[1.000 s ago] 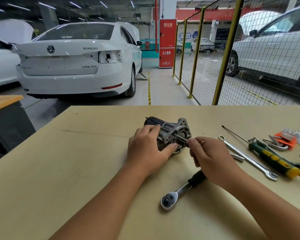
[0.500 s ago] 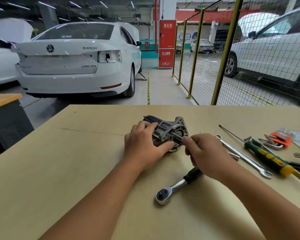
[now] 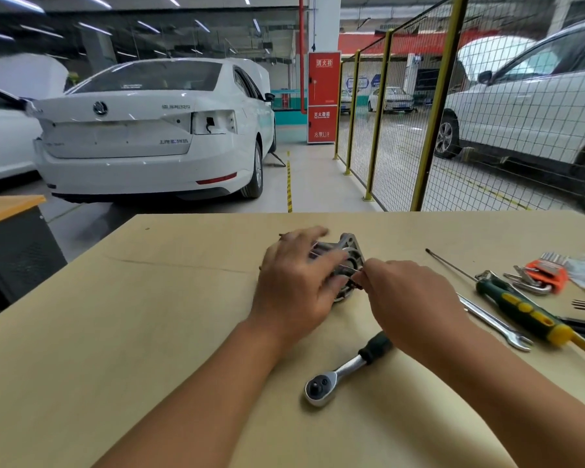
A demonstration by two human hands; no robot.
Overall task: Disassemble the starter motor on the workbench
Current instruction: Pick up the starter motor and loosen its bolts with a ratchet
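White cars fill a garage behind a yellow mesh fence across the upper half of the frame; a pale wooden workbench (image 3: 115, 332) takes up the lower half. At centre frame the starter motor (image 3: 347, 261) lies on its side on the bench. The left hand (image 3: 298, 285) curls over its body, gripping it steady. The right hand (image 3: 406, 298) pinches a thin long bolt (image 3: 347, 267) at the motor's flanged end. Compared with a second ago, the bolt looks drawn further out and the left fingers have shifted higher over the housing, so one fastener seems nearly free, an early step toward separating the housing. A ratchet (image 3: 345, 369) lies unused at lower centre; a spanner (image 3: 493, 322), a green and yellow screwdriver (image 3: 520, 309) and hex keys (image 3: 537, 275) sit at right.
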